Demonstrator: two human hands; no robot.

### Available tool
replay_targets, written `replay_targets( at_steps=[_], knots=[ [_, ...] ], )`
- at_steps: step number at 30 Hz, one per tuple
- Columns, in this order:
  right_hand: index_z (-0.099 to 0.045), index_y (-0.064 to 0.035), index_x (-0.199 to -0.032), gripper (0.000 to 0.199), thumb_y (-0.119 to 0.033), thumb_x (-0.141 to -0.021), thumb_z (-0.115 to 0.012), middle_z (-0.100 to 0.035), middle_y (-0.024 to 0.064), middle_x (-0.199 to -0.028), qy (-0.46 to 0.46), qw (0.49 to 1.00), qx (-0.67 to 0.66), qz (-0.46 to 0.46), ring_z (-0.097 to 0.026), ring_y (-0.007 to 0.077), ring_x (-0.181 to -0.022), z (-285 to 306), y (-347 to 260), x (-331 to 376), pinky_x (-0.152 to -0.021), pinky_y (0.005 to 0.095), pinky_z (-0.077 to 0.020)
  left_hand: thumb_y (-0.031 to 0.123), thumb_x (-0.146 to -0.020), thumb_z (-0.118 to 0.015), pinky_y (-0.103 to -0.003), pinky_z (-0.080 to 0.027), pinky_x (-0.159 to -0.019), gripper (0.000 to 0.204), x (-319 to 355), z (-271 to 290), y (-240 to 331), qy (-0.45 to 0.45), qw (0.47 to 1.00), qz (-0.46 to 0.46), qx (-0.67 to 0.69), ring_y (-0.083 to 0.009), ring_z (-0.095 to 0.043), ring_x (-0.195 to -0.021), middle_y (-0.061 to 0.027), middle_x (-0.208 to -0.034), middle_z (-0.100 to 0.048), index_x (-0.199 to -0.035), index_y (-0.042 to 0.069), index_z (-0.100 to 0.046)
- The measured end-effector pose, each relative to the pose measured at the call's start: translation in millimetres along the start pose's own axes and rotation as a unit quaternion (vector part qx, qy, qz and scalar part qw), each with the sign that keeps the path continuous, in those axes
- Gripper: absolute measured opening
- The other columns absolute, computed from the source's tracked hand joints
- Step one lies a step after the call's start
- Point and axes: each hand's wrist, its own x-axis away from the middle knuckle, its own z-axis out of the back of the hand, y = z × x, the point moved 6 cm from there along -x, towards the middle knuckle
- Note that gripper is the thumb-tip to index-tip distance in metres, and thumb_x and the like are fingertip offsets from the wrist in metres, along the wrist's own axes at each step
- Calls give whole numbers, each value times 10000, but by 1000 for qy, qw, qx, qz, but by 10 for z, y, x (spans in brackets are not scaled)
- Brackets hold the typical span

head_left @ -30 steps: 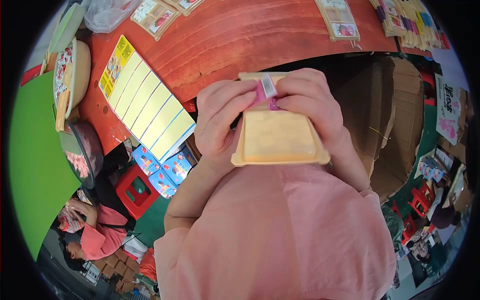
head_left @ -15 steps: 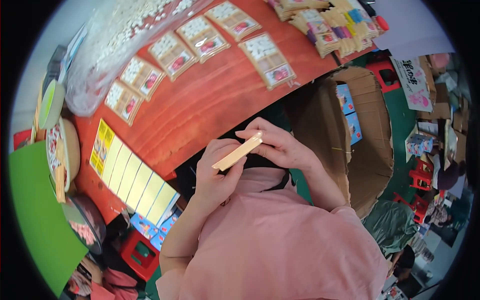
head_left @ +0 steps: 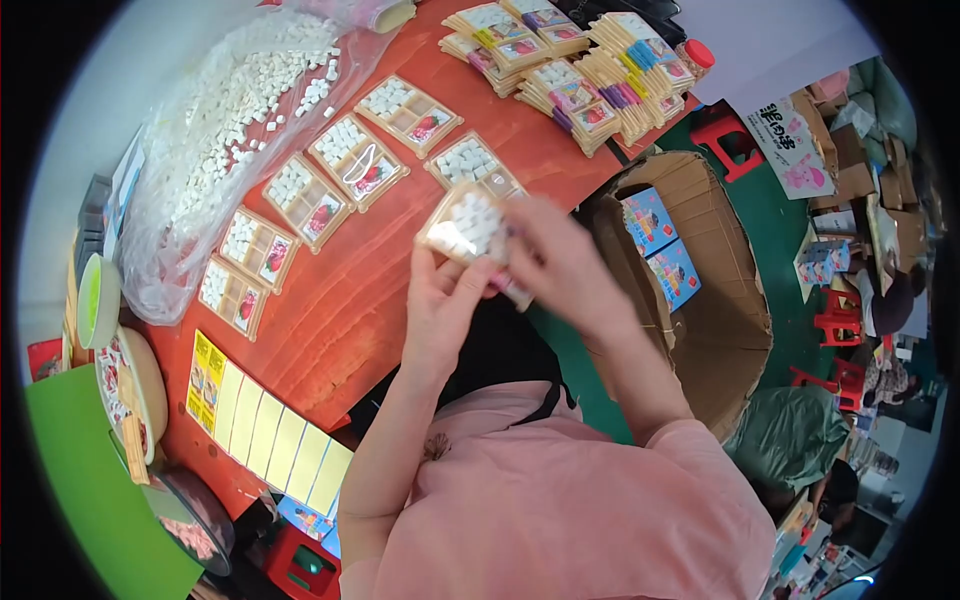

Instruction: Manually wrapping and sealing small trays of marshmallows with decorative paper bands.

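My left hand (head_left: 440,310) grips a flat compartmented tray (head_left: 465,228) by its near left edge, thumb on top. The tray is tilted, and small white cubes fill its upper part. At the tray's right edge is my right hand (head_left: 562,262), smeared by motion, its fingers over a corner with a pinkish patch; whether they hold it I cannot make out. Just beyond, a similar tray (head_left: 465,160) lies partly hidden behind the held one. Several more trays (head_left: 305,200) with white cubes and a strawberry picture lie in a slanting row on the red table (head_left: 340,330).
Loose white cubes (head_left: 255,90) lie on a clear plastic bag (head_left: 165,240) at the far left. Stacked trays (head_left: 625,85) stand at the far right. Beside me an open cardboard box (head_left: 725,340) holds blue boxes (head_left: 672,275). A sheet of yellow labels (head_left: 265,425) overhangs the table's near edge.
Both hands have moved up and forward over the table edge. The tray, seen edge-on before, now shows its face with the cubes. My right hand has shifted along its right side.
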Motion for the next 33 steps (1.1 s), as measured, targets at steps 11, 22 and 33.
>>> replay_targets(
  at_steps=[11,22,33],
  knots=[
    [-582,21,-1296,376,-22,-923,-558,-580,217,-1268,-25,998,-48,-35,-575,361,-1169,-115,-44,-162,-999,395,-459,47,-1001,-574,-305,-522,-956,417,-101,-131,54,42,993,-28,108,-159,-599,-1164,-113,-1310,-591,-1392,9,-435],
    [-589,-34,-1275,513,-172,-793,-699,-493,220,-1377,94,982,164,-21,-487,396,-1295,573,522,-686,-1078,443,-413,74,-1017,-554,-318,-537,-882,395,-21,-119,29,-14,999,-19,48,-188,-647,-1049,-125,-1297,-597,-1392,12,-450],
    [-610,-112,-1303,399,-203,-919,-669,-520,142,-1385,196,892,403,53,-483,338,-1285,403,694,-742,-1053,493,-366,2,-981,-593,-270,-518,-842,175,889,709,299,105,932,-135,-319,-136,-653,-965,-83,-1128,-679,-1150,-3,-641]
  ],
)
